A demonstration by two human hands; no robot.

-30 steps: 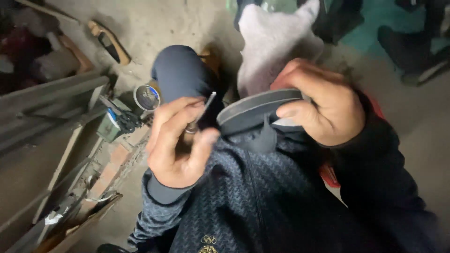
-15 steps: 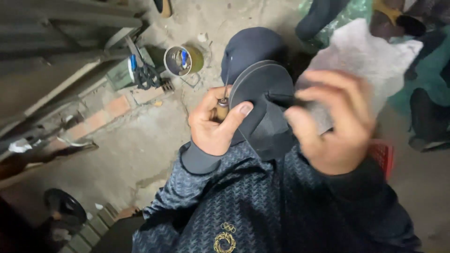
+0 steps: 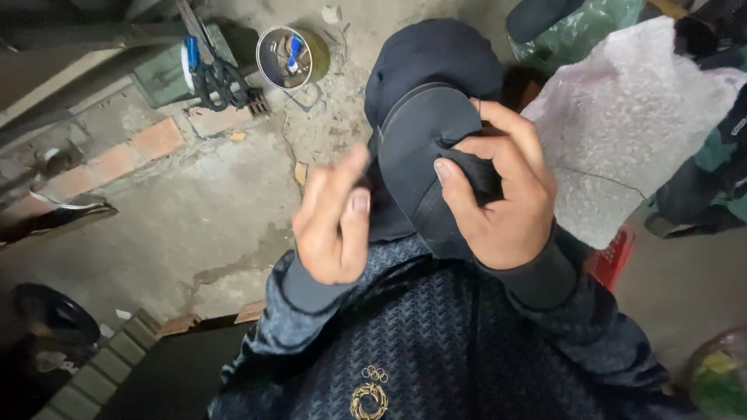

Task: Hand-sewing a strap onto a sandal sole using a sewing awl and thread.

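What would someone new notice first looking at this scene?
First, the dark flip-flop sandal at centre, gripped by the right hand over the person's knee, with the left hand raised beside it, fingers curled. Next, the round metal tin on the concrete floor at upper left, beside black scissors. A white plastic sheet fills the upper right.

Rough cracked concrete floor [image 3: 194,210], red bricks [image 3: 136,148] set along its left edge, round tin [image 3: 286,56] far left, white plastic sheet [image 3: 622,124] right, dim daylight.

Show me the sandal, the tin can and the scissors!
sandal [image 3: 424,148], head view, on its dark sole
tin can [image 3: 284,56], head view, on its open top
scissors [image 3: 219,82], head view, on the black handles
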